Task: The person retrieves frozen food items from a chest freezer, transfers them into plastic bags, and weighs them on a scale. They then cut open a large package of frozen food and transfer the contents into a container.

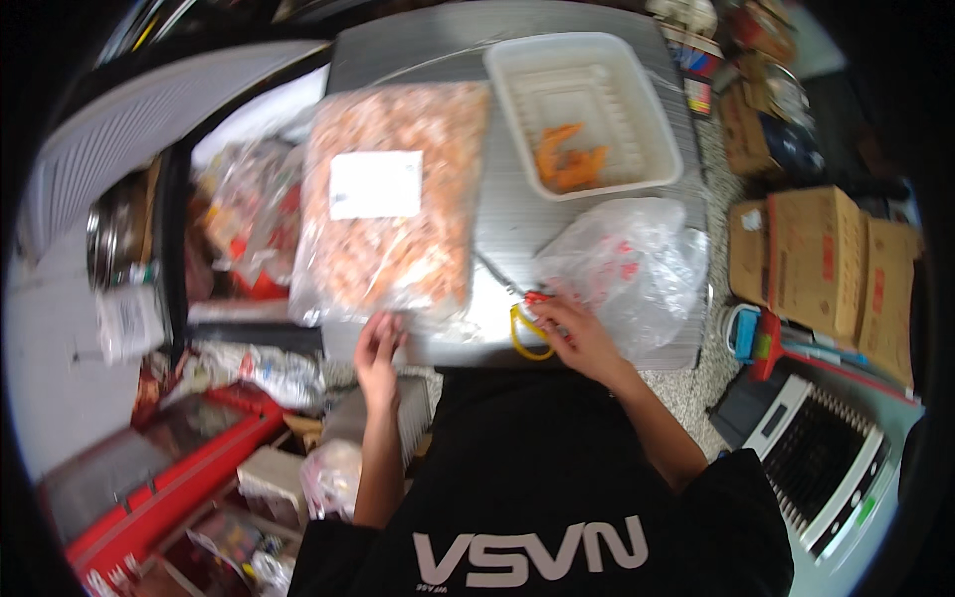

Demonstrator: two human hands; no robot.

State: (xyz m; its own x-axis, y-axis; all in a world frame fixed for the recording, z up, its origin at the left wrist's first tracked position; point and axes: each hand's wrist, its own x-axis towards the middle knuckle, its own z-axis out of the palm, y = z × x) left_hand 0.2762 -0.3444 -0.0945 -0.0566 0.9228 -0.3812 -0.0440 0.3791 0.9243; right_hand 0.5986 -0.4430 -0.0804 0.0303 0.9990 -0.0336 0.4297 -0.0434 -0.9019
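Observation:
My right hand [578, 332] holds a pair of scissors [531, 328] with red and yellow handles; their dark blades point up and left. A large clear plastic bag of pinkish-orange food pieces [395, 257], perhaps frozen shrimp, lies flat on the metal tabletop [511, 224], with a white label on top. At its near edge is my left hand [379, 349], fingers curled; blur hides whether they pinch the plastic. Beyond my right hand lies a crumpled translucent plastic bag [642, 261] with red print. Behind that, a white plastic tub [634, 82] contains some orange pieces [568, 158].
Left of the table, an open chest [175, 246] holds bagged goods [250, 201]. A red-framed glass-topped case [201, 455] stands at lower left. Cardboard boxes [817, 261] and a black-and-white appliance [821, 455] are on the right.

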